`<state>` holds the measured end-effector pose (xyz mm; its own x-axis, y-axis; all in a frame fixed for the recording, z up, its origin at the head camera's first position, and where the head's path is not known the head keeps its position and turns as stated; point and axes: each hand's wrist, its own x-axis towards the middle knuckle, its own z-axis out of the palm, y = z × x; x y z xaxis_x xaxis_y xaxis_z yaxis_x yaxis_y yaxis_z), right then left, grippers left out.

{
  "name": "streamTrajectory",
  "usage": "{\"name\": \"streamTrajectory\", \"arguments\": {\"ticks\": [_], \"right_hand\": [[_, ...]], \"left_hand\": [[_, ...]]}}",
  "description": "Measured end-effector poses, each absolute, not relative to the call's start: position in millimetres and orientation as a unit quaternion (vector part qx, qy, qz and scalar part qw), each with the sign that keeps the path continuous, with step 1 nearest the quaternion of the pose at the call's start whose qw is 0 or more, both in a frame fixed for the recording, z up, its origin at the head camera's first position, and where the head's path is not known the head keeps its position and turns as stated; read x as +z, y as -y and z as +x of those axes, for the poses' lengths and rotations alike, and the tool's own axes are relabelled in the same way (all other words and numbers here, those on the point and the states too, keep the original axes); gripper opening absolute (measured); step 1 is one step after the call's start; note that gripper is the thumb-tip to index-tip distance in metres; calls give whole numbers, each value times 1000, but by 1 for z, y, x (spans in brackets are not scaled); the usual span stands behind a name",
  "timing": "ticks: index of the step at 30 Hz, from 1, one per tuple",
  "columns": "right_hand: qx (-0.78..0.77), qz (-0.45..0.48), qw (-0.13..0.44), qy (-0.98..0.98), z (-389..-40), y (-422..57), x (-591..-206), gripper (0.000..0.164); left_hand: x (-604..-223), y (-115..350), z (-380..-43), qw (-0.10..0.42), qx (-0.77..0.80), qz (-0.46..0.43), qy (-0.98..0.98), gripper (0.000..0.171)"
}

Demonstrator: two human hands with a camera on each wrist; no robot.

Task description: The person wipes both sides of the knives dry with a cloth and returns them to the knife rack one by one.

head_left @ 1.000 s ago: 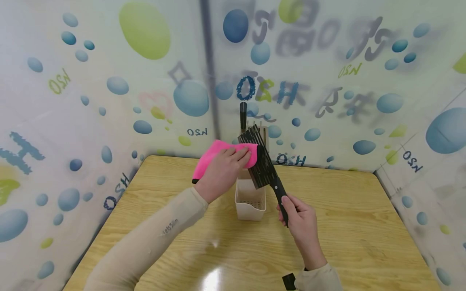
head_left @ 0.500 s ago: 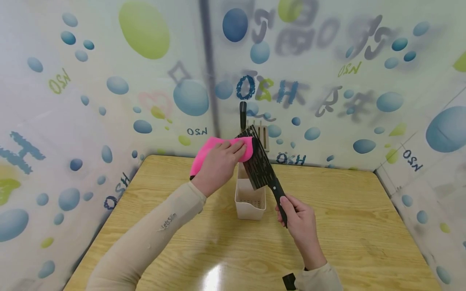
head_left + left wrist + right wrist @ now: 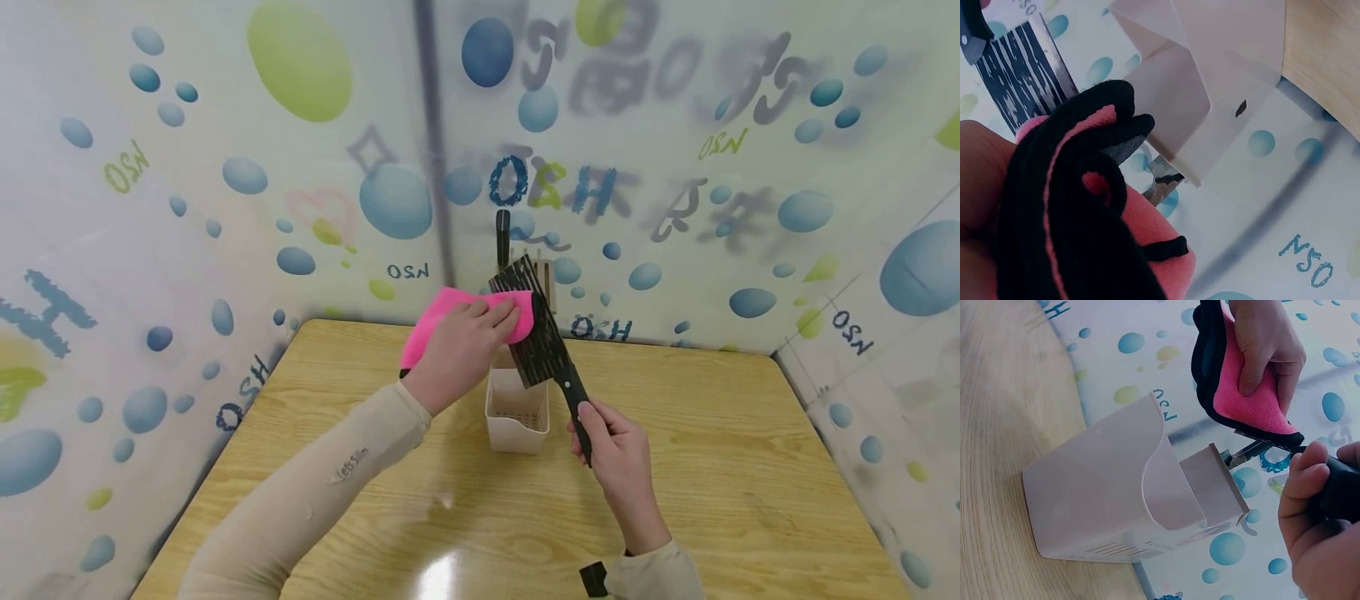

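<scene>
In the head view, my right hand (image 3: 618,454) grips the black handle of a cleaver (image 3: 542,354), held tilted over the table. Its broad blade carries dark streaks. My left hand (image 3: 465,346) holds a pink cloth (image 3: 431,321) with black edging against the upper part of the blade, hiding some of it. In the right wrist view, the left thumb presses on the folded cloth (image 3: 1244,403). The cloth's dark underside fills much of the left wrist view, with the streaked blade (image 3: 1029,72) beyond it.
Below and behind the blade, a pale knife holder (image 3: 516,429) with an open front compartment stands on the wooden table (image 3: 712,450). A black-handled knife (image 3: 502,237) stands in its slotted rear part. Patterned walls (image 3: 645,108) enclose the table at the back and sides.
My left hand slid the cloth slightly up and left along the blade, then back down and right. The cleaver shifted a little with it, while my right hand kept its grip.
</scene>
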<state>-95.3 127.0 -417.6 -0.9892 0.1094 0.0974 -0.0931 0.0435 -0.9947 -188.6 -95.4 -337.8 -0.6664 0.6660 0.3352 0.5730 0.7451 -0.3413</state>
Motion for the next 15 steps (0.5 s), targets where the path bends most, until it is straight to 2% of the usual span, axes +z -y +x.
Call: {"name": "streamTrajectory", "arguments": {"ticks": [6,11,15], "right_hand": [[698,-11,74,712,-96,-127,-417,33],[708,-11,74,702,-96,-127,-416,34],[713,-11,71,698,-96,-127,-417,35]], "left_hand": [[-339,90,-181,241,119,-356,895,50],[-339,84,-175,238,124,-365,892,46],[-340,81,-169,241,139,-377,884,49]]}}
